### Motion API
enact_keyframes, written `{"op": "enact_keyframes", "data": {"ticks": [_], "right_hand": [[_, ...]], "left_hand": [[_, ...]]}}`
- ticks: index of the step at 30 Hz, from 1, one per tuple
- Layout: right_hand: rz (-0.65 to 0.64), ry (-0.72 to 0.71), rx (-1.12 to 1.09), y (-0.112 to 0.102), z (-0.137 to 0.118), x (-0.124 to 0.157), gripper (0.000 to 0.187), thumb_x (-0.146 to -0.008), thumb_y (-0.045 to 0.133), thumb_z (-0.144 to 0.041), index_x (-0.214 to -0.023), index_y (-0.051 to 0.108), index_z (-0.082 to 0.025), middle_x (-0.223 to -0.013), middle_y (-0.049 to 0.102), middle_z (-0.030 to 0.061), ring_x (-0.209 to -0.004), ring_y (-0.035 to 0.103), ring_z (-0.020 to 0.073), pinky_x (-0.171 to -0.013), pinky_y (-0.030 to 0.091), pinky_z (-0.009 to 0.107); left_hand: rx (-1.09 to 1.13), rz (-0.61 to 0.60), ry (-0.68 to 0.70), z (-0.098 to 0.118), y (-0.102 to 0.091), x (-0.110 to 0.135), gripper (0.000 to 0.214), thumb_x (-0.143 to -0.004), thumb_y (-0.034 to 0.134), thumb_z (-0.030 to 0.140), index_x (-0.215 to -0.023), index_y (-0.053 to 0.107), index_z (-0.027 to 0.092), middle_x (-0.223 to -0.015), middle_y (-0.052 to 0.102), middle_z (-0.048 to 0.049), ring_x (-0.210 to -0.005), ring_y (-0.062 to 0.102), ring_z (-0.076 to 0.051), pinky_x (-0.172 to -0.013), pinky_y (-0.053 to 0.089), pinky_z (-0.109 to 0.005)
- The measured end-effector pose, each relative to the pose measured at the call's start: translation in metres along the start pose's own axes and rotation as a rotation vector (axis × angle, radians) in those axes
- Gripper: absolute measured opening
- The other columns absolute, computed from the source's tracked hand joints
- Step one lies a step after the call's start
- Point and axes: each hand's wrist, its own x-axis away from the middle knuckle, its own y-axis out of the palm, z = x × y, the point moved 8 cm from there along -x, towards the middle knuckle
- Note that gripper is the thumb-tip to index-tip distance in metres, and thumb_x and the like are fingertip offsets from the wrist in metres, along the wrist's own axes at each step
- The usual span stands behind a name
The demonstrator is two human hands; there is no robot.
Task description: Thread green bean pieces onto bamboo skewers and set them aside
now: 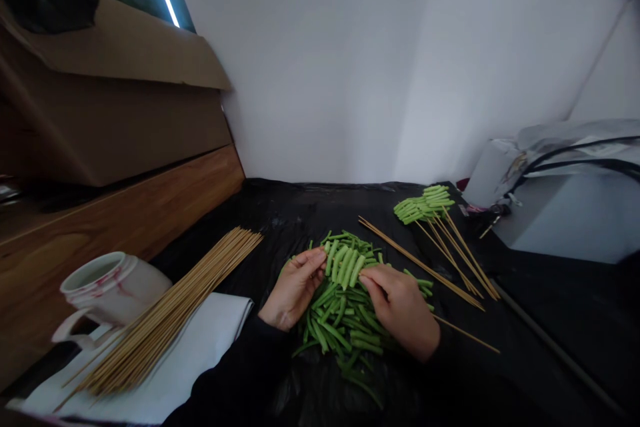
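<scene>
No text, label, brand or number can be read in this view. The only marking that might be one is the red pattern on the side of the white mug (114, 288), and it is too blurred and small to tell whether it holds any letters.
</scene>
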Motion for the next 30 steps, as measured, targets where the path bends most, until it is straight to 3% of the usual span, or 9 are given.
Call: {"op": "enact_keyframes", "data": {"ticks": [4,9,17,22,30], "right_hand": [[0.019,-0.001,0.001,-0.001,0.000,0.000,0.025,-0.095,0.040,-0.021,-0.080,0.061,-0.021,-0.082,0.066,0.0044,-0.080,0.061,0.0166,-0.077,0.043,0.028],[0.036,0.002,0.011,-0.001,-0.002,0.000,0.027,-0.095,0.039,-0.021,-0.081,0.062,-0.021,-0.081,0.065,0.0043,-0.079,0.061,0.0166,-0.076,0.043,0.028],[0.002,0.007,-0.026,0.002,-0.004,0.000,0.023,-0.096,0.041,-0.022,-0.088,0.063,-0.021,-0.087,0.066,0.0042,-0.082,0.062,0.0169,-0.080,0.045,0.028],[0.008,0.002,0.004,-0.003,0.000,-0.002,0.022,-0.096,0.043,-0.023,-0.093,0.065,-0.021,-0.089,0.067,0.0039,-0.084,0.062,0.0168,-0.081,0.045,0.028],[-0.017,0.004,0.060,-0.013,0.015,-0.008,0.020,-0.095,0.046,-0.027,-0.095,0.066,-0.022,-0.089,0.067,0.0021,-0.084,0.063,0.0157,-0.080,0.044,0.027]], "left_hand": [[-0.054,0.041,0.048,0.005,-0.001,0.003,0.024,-0.061,0.086,0.023,-0.079,0.073,0.013,-0.083,0.073,-0.0045,-0.077,0.065,-0.012,-0.075,0.049,-0.023],[-0.099,0.058,0.064,0.006,0.000,0.005,0.026,-0.061,0.086,0.026,-0.077,0.069,0.014,-0.082,0.071,-0.0022,-0.074,0.065,-0.012,-0.072,0.050,-0.023],[-0.145,-0.062,0.054,0.002,0.016,0.011,0.030,-0.064,0.083,0.030,-0.082,0.067,0.014,-0.079,0.072,-0.0048,-0.070,0.068,-0.016,-0.073,0.054,-0.030],[-0.093,0.003,0.095,0.012,0.008,0.008,0.028,-0.064,0.083,0.027,-0.083,0.068,0.014,-0.081,0.072,-0.0042,-0.071,0.068,-0.015,-0.070,0.054,-0.027],[0.017,0.165,0.162,0.029,-0.013,0.002,0.021,-0.066,0.083,0.019,-0.078,0.068,0.012,-0.074,0.070,-0.0010,-0.058,0.061,-0.008,-0.051,0.048,-0.017]]}}
